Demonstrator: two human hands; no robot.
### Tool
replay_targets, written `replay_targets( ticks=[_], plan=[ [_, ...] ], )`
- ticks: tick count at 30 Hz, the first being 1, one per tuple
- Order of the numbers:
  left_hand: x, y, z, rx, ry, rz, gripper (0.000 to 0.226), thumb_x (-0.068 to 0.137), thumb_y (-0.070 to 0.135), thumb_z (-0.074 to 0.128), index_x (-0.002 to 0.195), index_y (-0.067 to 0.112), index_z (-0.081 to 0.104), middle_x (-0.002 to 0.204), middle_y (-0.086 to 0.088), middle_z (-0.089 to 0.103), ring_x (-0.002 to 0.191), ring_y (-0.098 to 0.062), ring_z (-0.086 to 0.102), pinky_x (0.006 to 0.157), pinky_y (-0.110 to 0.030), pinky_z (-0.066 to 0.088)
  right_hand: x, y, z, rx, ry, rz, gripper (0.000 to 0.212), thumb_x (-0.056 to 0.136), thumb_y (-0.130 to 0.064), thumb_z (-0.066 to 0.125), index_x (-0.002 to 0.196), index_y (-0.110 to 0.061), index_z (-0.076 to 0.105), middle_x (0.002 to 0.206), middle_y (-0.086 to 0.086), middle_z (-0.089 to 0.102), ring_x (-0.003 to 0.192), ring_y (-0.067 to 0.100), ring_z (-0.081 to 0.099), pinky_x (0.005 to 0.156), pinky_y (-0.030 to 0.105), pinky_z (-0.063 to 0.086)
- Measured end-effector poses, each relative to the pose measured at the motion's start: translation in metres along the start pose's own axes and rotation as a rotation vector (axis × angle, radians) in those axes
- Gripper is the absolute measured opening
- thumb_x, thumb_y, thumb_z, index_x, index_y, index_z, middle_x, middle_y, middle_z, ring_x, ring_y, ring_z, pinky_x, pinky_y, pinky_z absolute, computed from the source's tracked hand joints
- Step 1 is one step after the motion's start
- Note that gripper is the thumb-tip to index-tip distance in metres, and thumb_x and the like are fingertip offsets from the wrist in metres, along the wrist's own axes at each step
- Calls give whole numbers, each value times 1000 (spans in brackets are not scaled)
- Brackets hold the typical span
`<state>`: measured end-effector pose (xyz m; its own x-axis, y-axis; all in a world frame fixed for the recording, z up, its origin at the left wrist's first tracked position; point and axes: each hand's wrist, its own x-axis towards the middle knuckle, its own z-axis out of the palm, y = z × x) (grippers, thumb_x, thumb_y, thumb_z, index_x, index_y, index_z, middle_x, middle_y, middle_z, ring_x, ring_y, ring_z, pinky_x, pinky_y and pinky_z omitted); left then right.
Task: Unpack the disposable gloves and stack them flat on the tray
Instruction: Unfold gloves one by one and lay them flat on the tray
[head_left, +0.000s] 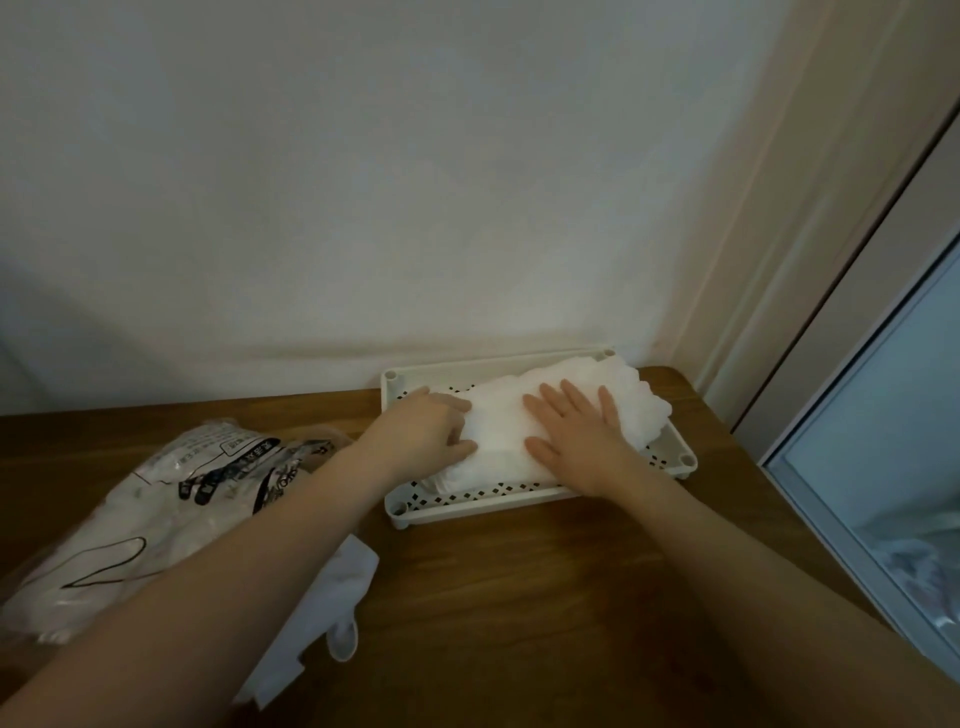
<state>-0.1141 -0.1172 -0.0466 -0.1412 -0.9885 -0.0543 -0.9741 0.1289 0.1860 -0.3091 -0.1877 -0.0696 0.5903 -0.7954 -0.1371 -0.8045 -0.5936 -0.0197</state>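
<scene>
Right hand (576, 436) flat, fingers straight on white translucent plastic glove stack (561, 421) in white perforated plastic tray (524, 496), left hand (431, 431) fingers curled gripping stack's left end, brown wooden surface (519, 597)

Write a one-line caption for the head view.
Both hands, left and right, flatten glove stack on perforated tray.

Gloves (561, 415) in tray (675, 457), bag (156, 499) left.

Home room: wooden table (519, 597), plain wall (363, 182), sliding door (857, 415).
</scene>
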Motion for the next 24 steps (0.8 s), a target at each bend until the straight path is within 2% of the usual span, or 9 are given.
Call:
replay_targets(
  ticks=[2,4,6,8,11,14,17,21,24],
  plan=[
    [-1,-1,4,-30,8,-26,36,93,34,52,62,17,45,136,-3,52,119,-14,51,108,-33,27,-4,14,-4,-52,18,74,58,100,-47,22,152,-28,6,160,-3,-4,146,20,-9,113,51,-13],
    [-1,-1,7,-103,41,-83,27,91,32,55,69,19,46,119,-4,56,104,-21,56,88,-32,43,-4,28,-6,-36,-3,140,60,98,-53,22,151,-30,7,160,-3,-3,146,19,-7,112,53,-12],
    [-6,3,5,-183,76,-137,16,90,30,58,99,18,53,118,-1,53,87,-18,54,71,-26,42,-12,35,-10,-3,-26,208,65,95,-59,23,151,-29,8,160,-2,-3,146,16,-6,112,55,-11],
    [-9,7,3,-234,125,-163,44,90,28,58,130,21,42,136,0,44,93,-17,54,75,-26,43,-15,34,-16,23,5,207,68,94,-61,25,151,-27,12,160,-1,-1,146,16,-4,112,54,-10],
    [-23,15,-12,-250,279,-88,50,94,23,51,141,20,33,146,1,36,128,-16,41,99,-27,35,-24,9,-33,95,145,21,61,95,-54,35,147,-23,28,159,0,9,146,16,4,116,46,-2],
    [-43,16,-30,-237,359,14,44,97,18,42,141,19,35,144,2,40,129,-14,40,102,-27,33,-38,-37,-50,191,240,-251,41,96,-41,46,131,-20,51,147,1,38,135,17,32,112,34,22],
    [-69,3,-40,-163,431,95,27,93,9,45,117,16,57,130,0,52,120,-18,48,99,-27,32,-51,-90,-52,240,189,-471,26,97,-29,48,113,-15,62,118,2,59,106,17,54,93,35,44],
    [-107,-21,-34,-26,464,-45,23,90,15,53,109,23,63,128,7,52,137,-22,30,113,-49,-4,-62,-138,-22,176,145,-676,40,93,-31,55,131,-21,50,127,3,52,109,17,49,88,29,43],
    [-133,-37,-27,-99,340,-129,19,90,35,52,98,28,67,139,7,42,141,-22,20,113,-51,-6,-62,-157,5,92,150,-668,48,92,-35,54,138,-22,44,134,3,48,114,20,44,94,33,38]
  ],
)
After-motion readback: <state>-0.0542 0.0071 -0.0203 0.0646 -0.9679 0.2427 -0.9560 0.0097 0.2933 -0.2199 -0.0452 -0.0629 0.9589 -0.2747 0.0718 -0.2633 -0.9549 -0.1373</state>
